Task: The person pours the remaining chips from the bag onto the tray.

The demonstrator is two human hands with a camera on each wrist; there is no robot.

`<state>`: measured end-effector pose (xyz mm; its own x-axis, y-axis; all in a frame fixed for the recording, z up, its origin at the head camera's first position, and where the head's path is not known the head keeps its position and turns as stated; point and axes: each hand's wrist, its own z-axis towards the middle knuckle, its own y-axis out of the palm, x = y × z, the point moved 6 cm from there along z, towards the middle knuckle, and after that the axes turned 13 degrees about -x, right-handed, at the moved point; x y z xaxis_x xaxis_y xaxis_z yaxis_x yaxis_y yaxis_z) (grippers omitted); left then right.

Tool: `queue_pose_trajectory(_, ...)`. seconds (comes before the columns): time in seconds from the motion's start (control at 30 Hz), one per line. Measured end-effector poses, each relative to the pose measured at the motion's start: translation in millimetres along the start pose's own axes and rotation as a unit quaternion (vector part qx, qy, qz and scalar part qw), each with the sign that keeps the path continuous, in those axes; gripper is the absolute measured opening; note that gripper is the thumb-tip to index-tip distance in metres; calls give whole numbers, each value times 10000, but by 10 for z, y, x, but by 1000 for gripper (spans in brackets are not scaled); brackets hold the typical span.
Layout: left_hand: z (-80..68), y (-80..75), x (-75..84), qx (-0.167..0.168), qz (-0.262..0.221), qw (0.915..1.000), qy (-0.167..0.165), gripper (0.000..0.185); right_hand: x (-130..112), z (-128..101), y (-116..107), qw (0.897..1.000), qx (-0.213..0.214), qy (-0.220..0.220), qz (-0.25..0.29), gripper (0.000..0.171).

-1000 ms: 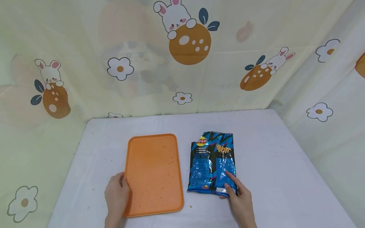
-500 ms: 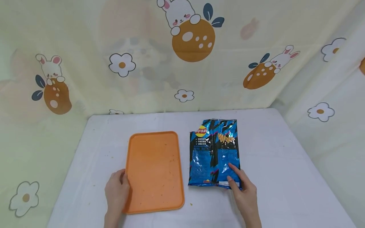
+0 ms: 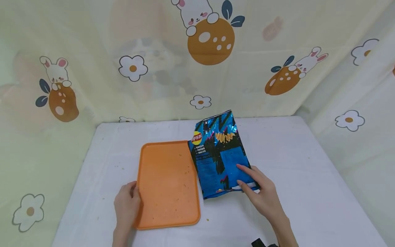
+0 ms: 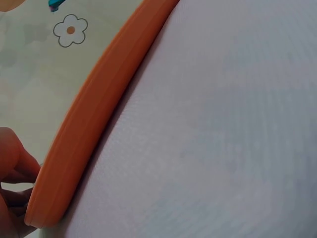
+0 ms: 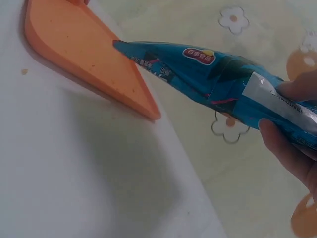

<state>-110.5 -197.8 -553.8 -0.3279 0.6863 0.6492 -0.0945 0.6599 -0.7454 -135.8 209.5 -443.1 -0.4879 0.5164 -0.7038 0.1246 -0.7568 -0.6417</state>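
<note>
On the left, the left hand (image 3: 127, 206) holds the near left edge of the orange tray (image 3: 163, 164), with the thumb on top of the rim and the fingers curled under it. The tray lies flat on the white table (image 3: 302, 178), with its long side going away from the person. A few small crumbs sit on the tray. Next to it, to the right, is the blue chip bag (image 3: 217, 154). The right hand (image 3: 257, 192) pinches the bag at its near right corner, thumb on one side and fingers on the other. The bag is lifted off the table and tipped, as the right wrist view shows. Its long side points away from the person and leans left, so its far top corner hangs just over the tray's far right edge. The right hand is the one close to the bag; the left hand is well apart from it, across the tray. Nothing stands between the bag and the tray. Behind the table hangs a yellow curtain (image 3: 92, 51) with bunnies and flowers.
</note>
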Motion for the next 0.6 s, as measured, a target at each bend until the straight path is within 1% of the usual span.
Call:
queue_pose_trajectory(0.07,1,1,2,-14,-9,10000,15,27,-98,100,-26,9984,-124,-514,-184,60)
queue_pose_trajectory(0.17,1,-12,-2,1,1,10000,30,27,-247,264,-65,9911,-285,-1208,-478,62)
queue_pose_trajectory(0.27,0,-18,1,68,26,9999,84,26,-364,410,-110,9830,-548,-1625,-657,60)
queue_pose_trajectory(0.37,2,-20,5,182,39,9996,198,25,-462,539,-156,9757,-883,-1857,-761,57)
queue_pose_trajectory(0.47,6,-11,-1,209,37,9995,237,26,-564,655,-199,9670,-1178,-2065,-920,52)
queue_pose_trajectory(0.6,14,9,-10,223,9,9994,254,26,-688,806,-237,9548,-1585,-2139,-1321,47)
